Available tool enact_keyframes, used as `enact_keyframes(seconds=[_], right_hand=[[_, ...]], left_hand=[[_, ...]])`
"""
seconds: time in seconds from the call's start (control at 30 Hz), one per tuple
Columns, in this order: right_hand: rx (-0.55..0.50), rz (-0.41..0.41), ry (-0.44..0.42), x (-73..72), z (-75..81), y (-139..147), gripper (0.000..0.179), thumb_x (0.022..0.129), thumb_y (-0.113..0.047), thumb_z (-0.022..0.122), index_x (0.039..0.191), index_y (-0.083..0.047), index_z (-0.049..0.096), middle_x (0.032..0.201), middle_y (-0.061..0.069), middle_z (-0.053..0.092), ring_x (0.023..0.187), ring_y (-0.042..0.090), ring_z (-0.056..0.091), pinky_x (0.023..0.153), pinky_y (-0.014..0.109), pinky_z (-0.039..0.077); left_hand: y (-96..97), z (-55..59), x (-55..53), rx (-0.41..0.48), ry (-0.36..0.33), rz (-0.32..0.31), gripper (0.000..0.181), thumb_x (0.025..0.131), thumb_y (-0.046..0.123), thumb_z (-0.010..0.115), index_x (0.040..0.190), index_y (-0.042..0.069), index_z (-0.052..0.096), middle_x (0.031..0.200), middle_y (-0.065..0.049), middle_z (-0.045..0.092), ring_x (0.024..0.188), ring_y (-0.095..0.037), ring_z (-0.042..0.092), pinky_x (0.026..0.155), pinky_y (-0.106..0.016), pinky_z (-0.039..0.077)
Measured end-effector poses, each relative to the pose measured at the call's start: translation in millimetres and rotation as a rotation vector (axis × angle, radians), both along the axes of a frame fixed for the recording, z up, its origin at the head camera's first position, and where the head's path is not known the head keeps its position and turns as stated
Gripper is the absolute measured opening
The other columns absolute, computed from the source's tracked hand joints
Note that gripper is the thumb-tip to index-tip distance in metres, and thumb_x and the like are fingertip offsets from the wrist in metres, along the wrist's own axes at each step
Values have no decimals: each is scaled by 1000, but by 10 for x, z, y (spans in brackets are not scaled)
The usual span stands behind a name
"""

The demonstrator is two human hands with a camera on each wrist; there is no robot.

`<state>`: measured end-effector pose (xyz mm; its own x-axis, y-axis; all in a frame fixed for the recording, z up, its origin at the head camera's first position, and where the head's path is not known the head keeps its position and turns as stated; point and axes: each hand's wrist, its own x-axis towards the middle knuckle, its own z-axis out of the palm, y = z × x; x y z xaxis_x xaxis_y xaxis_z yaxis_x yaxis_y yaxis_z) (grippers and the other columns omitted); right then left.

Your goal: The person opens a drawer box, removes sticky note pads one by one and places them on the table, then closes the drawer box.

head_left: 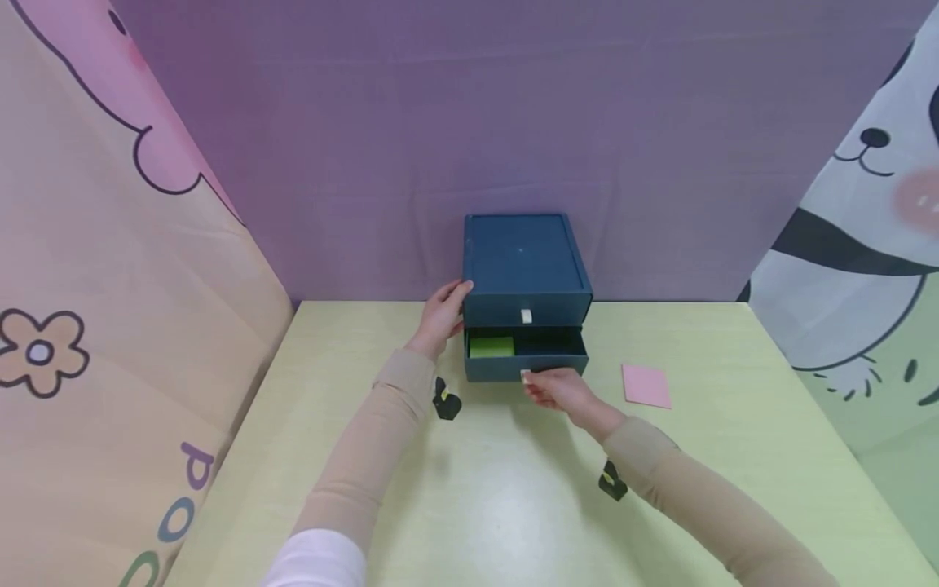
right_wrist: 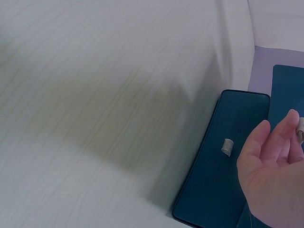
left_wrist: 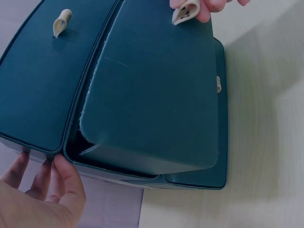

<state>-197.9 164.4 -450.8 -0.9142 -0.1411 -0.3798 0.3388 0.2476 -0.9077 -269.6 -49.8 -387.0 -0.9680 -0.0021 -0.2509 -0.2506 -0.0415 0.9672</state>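
A dark blue drawer cabinet (head_left: 521, 253) stands at the back of the table, against the purple backdrop. Its middle drawer (head_left: 528, 370) is pulled partway out, and a green sticky-note pad (head_left: 491, 347) lies inside on the left. My right hand (head_left: 557, 388) pinches the cream pull loop (left_wrist: 186, 11) on that drawer's front. On the cabinet's left side rests my left hand (head_left: 443, 312), its fingers against the side wall beside the top drawer (left_wrist: 40, 85). The bottom drawer (right_wrist: 221, 180) stays in, with its own pull loop (right_wrist: 227, 147) in front.
A pink sticky-note pad (head_left: 646, 386) lies on the table (head_left: 499, 489), right of the cabinet. Printed cloth walls enclose the left and right sides, and a purple cloth (head_left: 513, 122) hangs behind.
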Motion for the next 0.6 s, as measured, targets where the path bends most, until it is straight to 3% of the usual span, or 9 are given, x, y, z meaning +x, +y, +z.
enact_keyframes(seconds=[0.27, 0.6], right_hand=[[9, 16, 6, 15, 4, 13, 36, 94, -22, 60, 106, 11, 64, 78, 0, 69, 65, 6, 61, 83, 35, 55], [7, 37, 9, 37, 8, 22, 36, 94, -21, 60, 108, 12, 64, 84, 7, 70, 67, 8, 61, 82, 34, 56]], left_hand=[[-1, -4, -1, 0, 1, 1, 58, 93, 44, 56, 144, 20, 42, 146, -4, 41, 127, -25, 44, 101, -43, 44], [2, -1, 5, -14, 0, 7, 56, 92, 45, 56, 142, 21, 43, 144, -5, 43, 125, -24, 45, 100, -42, 44]])
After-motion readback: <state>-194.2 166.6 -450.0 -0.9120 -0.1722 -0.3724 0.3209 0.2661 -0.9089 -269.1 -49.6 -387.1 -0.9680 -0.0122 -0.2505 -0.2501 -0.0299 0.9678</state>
